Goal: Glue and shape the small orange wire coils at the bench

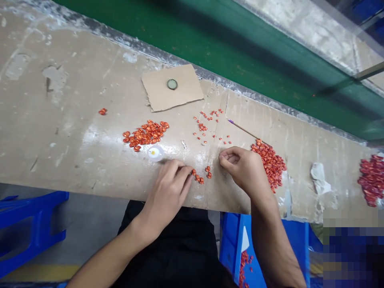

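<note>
The few red-orange pieces [201, 180] lie right of the white dish [159, 156] and nearer your body, probably so both your hands reach them. Your left hand [166, 188], on the dish's near side, has bent fingers at the closest piece; whether they grip it, you cannot tell. Your right hand [247, 168], farther right of the dish, has its thumb and forefinger drawn together, anything between them hidden. Just beyond the dish is a loose pile [147, 134]; the tiny chips [203, 127], beyond it and rightward, seem set apart to avoid mixing. Well right of the dish, your right hand covers part of a heap [271, 164]; farther right, a second heap [372, 180] is cut off by the view's edge. The dish's yellow dab is too small to identify.
</note>
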`<action>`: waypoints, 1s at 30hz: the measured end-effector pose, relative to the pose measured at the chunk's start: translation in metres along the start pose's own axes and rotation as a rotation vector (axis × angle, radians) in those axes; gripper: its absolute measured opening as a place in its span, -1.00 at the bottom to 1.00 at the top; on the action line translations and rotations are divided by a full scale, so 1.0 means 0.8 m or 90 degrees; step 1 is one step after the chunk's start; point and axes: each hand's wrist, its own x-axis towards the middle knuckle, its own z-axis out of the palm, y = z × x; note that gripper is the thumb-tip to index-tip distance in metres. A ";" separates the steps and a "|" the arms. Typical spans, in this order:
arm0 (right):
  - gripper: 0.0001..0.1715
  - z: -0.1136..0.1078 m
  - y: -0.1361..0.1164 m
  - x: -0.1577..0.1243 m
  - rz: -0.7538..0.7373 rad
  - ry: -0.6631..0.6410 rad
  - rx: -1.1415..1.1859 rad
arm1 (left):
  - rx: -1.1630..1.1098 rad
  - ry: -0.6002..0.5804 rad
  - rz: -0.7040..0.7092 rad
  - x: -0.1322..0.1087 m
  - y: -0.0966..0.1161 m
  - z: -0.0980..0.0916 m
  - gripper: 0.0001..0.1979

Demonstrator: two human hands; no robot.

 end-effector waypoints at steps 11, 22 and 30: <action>-0.74 0.017 -0.011 -0.007 0.013 -0.204 0.209 | 0.075 -0.017 0.008 0.024 0.011 0.006 -0.82; -0.71 0.024 -0.011 -0.003 -0.009 -0.253 0.245 | 0.028 0.015 -0.035 0.029 0.010 0.018 -0.89; -0.35 0.026 -0.020 0.009 0.067 -0.208 0.227 | 0.020 0.008 -0.044 0.031 0.009 0.015 -0.89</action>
